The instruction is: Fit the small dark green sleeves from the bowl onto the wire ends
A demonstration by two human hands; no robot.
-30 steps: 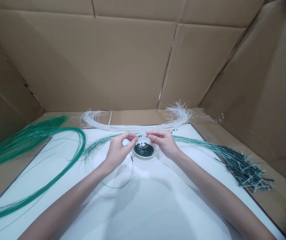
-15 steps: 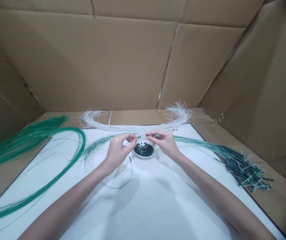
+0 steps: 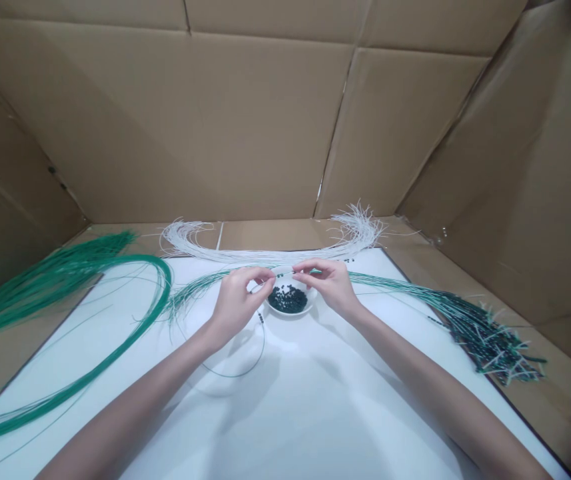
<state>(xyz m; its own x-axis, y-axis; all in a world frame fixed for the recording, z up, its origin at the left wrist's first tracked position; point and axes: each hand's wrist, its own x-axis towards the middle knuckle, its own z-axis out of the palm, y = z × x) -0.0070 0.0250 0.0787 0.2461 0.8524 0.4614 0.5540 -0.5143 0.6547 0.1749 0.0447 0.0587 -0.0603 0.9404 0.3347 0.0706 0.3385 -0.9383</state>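
Observation:
Above the far rim of a small white bowl [image 3: 310, 308], my left hand [image 3: 239, 297] pinches a thin green cord [image 3: 260, 353] between thumb and forefinger. The cord hangs down in a loop, with several dark beads [image 3: 260, 319] on it below the hand. Facing it, my right hand [image 3: 330, 285] is closed in a pinch, and a tiny dark bead [image 3: 294, 271] shows at its fingertips. A short gap separates the two hands. Loose dark beads [image 3: 289, 300] are heaped inside the bowl.
Behind the bowl lies a bundle of white cords [image 3: 265, 255]. Green cords [image 3: 160, 293] curve along the left side. Beaded green strands [image 3: 495, 340] spread over the right edge of the white board [image 3: 285, 427]. Cardboard walls [image 3: 265, 127] enclose the area.
My right fingertips have shifted very slightly, and a dark bead now shows at them. The left hand has hardly moved and keeps its pinch on the cord.

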